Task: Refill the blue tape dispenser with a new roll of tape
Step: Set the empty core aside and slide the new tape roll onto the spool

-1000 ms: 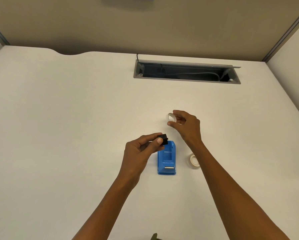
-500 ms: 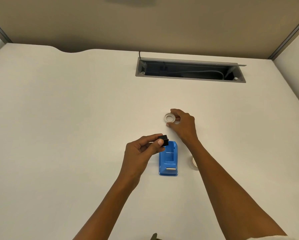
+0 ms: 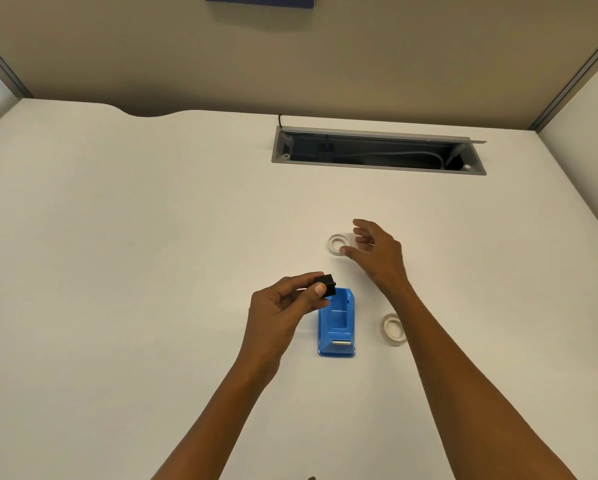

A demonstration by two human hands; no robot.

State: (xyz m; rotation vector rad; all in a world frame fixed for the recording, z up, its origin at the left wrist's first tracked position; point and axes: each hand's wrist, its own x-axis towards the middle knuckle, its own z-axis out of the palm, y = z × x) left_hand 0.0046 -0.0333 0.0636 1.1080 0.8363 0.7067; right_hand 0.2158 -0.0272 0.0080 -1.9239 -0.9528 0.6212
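Observation:
The blue tape dispenser lies on the white desk with its roll slot empty. My left hand holds a small black spool core just above the dispenser's far end. A white ring lies flat on the desk beyond the dispenser. My right hand hovers just right of that ring, fingers apart, holding nothing. A second white tape roll lies to the right of the dispenser, beside my right forearm.
A grey cable tray opening with cables inside is set into the desk at the back. Beige partition walls close off the desk behind and at both sides.
My right hand carried the white ring down onto the desk and let go of it; its fingers have spread. My left hand kept hold of the black core.

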